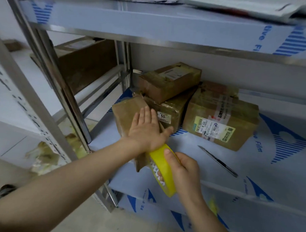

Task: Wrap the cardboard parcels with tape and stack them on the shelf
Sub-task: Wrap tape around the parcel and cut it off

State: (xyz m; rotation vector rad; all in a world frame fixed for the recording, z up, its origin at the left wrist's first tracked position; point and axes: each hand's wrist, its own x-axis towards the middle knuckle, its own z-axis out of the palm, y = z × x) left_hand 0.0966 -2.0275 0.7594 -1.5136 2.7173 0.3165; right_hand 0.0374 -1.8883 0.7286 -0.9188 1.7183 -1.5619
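A brown cardboard parcel (125, 112) lies near the front left of the middle shelf (270, 168), its near end overhanging the shelf's edge. My left hand (146, 128) presses flat on top of it, fingers straight. My right hand (183, 169) grips a yellow tape roll (163, 171) at the parcel's near end, thumb over the roll's rim. Behind stand taped parcels: one with a "50" label (172, 110), a small one (170, 81) stacked on top of it, and a large labelled one (221, 119) to the right.
A slim metal knife (219, 162) lies on the shelf right of my hands. Steel uprights (49, 85) frame the shelf's left side. A big box (86, 62) sits on the neighbouring rack. Papers (243, 7) lie on the upper shelf. Crumpled tape scraps (43, 156) lie low at the left.
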